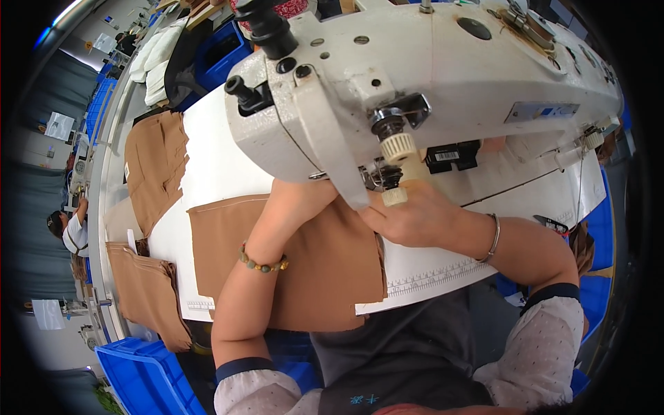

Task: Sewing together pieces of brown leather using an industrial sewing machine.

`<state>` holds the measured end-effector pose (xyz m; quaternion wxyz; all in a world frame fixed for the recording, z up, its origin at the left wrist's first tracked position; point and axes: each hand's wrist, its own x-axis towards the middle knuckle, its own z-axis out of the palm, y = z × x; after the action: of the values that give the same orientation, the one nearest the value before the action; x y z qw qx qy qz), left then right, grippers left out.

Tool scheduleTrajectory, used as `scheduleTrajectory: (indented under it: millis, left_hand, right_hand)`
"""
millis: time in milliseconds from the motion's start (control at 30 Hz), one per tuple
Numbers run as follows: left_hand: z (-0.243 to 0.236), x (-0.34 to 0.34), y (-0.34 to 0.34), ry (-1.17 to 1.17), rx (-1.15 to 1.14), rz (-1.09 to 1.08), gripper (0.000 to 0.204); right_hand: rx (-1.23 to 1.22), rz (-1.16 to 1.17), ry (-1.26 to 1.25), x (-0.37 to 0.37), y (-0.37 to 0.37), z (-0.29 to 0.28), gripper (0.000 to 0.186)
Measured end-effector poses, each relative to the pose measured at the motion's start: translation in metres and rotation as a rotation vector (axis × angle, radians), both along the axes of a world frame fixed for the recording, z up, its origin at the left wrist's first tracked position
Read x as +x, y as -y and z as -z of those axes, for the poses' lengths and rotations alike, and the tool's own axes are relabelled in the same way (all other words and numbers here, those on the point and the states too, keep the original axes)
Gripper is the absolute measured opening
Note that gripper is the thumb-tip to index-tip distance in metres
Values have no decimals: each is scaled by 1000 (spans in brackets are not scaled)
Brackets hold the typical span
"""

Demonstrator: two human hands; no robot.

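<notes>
A white sewing machine (484, 76) spans the upper middle, above a brown fabric panel (318, 270) with a stitched line along its top edge. My left hand (304, 197) lies over the top of the panel, its fingers hidden behind the machine's head. My right hand (408, 218) is beside the needle area at the panel's right edge, fingers bent and closed; what they hold is hidden by the machine and the hand itself.
More brown pieces (152, 166) and a folded brown stack (145, 290) lie left on the white table (422, 277). Blue crates (145, 380) stand around it, with white padded pieces (149, 62) at upper left. A co-worker (69, 228) sits far left.
</notes>
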<state>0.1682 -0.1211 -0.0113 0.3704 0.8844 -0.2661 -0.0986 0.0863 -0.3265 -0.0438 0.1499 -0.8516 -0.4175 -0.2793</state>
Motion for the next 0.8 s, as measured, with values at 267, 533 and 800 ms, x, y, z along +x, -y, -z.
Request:
scheduleTrajectory:
  millis: [267, 533, 800]
  left_hand:
    - [-6, -3, 2, -4, 100, 2, 28]
    - [-8, -5, -4, 169, 170, 23, 27]
    - [-28, -5, -52, -273, 87, -85, 36]
  right_hand:
    - [5, 0, 45, 0, 1, -2, 13]
    - [-43, 21, 97, 1, -2, 9, 11]
    - [-140, -214, 148, -38, -6, -6, 23]
